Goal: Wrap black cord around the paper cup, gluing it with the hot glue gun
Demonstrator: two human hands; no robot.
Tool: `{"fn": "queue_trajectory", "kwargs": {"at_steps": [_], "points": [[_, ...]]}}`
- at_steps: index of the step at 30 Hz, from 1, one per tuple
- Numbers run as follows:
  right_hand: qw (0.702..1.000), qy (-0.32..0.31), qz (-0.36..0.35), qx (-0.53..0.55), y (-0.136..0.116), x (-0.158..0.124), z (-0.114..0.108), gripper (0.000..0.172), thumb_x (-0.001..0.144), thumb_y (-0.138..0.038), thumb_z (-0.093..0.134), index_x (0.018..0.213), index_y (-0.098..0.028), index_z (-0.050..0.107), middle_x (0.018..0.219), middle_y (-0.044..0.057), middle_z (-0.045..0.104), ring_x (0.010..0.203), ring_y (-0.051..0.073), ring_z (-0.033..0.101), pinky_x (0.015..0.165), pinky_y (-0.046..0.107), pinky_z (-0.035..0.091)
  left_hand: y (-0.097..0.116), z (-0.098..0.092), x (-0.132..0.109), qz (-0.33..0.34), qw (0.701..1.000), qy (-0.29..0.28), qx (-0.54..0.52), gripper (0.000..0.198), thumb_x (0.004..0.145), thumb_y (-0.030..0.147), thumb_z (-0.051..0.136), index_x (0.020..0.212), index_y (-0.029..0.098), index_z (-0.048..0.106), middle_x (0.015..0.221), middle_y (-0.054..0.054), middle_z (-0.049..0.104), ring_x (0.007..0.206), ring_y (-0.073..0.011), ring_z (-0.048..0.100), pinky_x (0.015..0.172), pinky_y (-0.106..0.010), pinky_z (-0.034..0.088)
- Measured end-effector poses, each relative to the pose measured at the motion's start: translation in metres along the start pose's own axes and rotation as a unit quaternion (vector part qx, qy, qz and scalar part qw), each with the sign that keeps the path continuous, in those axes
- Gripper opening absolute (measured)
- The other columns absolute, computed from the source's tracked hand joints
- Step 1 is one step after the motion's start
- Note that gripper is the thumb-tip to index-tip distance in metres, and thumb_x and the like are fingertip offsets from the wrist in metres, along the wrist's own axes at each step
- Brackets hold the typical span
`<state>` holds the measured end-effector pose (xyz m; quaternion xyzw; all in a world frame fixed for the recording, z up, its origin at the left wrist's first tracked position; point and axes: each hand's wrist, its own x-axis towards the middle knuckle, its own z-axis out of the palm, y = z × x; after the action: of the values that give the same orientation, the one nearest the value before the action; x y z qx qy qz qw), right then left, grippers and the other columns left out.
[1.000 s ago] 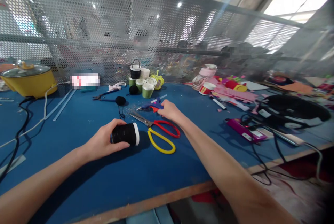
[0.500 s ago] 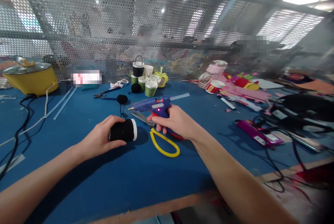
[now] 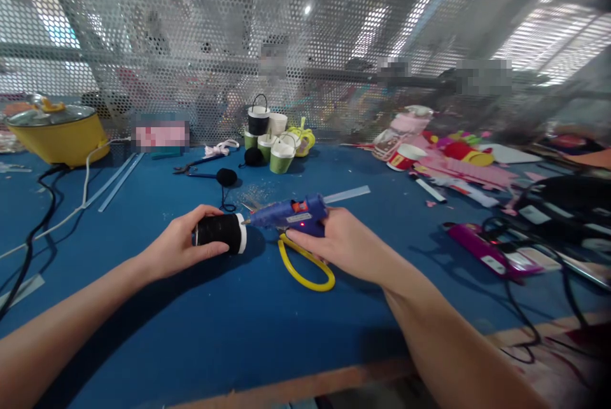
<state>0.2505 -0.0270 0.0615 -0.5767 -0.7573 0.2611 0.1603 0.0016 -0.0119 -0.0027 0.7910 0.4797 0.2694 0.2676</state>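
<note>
My left hand [image 3: 184, 240] is closed round a black cup with a white rim [image 3: 220, 233], which lies on its side with the rim facing right. In my right hand [image 3: 337, 240] is a blue glue gun [image 3: 291, 213], a red light showing on its side. The gun's nozzle points left and is at the cup's white rim; whether it touches cannot be made out. Yellow-handled scissors [image 3: 305, 274] lie under the gun, their blades mostly hidden. A black yarn ball [image 3: 226, 177] with a loose strand sits behind the cup.
Small green and black buckets [image 3: 282, 158] stand at the back, near pliers [image 3: 188, 168]. A yellow pot [image 3: 60, 135] with cables is at the left. Pink pieces [image 3: 482, 170], a red cup [image 3: 405, 156] and a purple device [image 3: 491, 250] lie at the right.
The glue gun in my right hand has moved down, its nozzle now at the cup's rim instead of above it. The cup has shifted slightly left. The camera view has turned a little.
</note>
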Motion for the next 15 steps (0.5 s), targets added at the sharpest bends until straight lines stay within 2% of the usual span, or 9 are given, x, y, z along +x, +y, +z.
{"fn": "queue_trajectory", "kwargs": {"at_steps": [5, 11, 15], "points": [[0.998, 0.028, -0.036, -0.033, -0.0001, 0.0000, 0.0023, 0.028, 0.073, -0.037, 0.053, 0.054, -0.019, 0.044, 0.048, -0.003, 0.045, 0.046, 0.009, 0.039, 0.043, 0.022, 0.028, -0.0001, 0.0003, -0.0001, 0.009, 1.000, 0.004, 0.004, 0.042, 0.073, 0.042, 0.057, 0.107, 0.018, 0.046, 0.090, -0.003, 0.059, 0.075, -0.0173, 0.056, 0.066, -0.028, 0.044], [0.993, 0.046, -0.074, -0.074, 0.0036, 0.0022, 0.0050, 0.026, 0.076, -0.035, 0.051, 0.057, -0.018, 0.047, 0.051, -0.002, 0.047, 0.047, 0.009, 0.037, 0.043, 0.022, 0.029, 0.0013, 0.0003, -0.0010, 0.023, 1.000, 0.006, 0.007, 0.043, 0.072, 0.041, 0.059, 0.107, 0.018, 0.046, 0.091, -0.004, 0.060, 0.076, -0.0174, 0.056, 0.066, -0.029, 0.045], [0.990, 0.055, -0.082, -0.102, 0.0048, 0.0007, 0.0051, 0.033, 0.076, -0.036, 0.051, 0.050, -0.019, 0.040, 0.046, -0.003, 0.042, 0.044, 0.008, 0.035, 0.043, 0.023, 0.027, 0.0014, 0.0002, -0.0011, 0.020, 1.000, 0.006, 0.009, 0.044, 0.072, 0.041, 0.059, 0.107, 0.018, 0.047, 0.092, -0.004, 0.060, 0.077, -0.0180, 0.057, 0.067, -0.029, 0.045]]}}
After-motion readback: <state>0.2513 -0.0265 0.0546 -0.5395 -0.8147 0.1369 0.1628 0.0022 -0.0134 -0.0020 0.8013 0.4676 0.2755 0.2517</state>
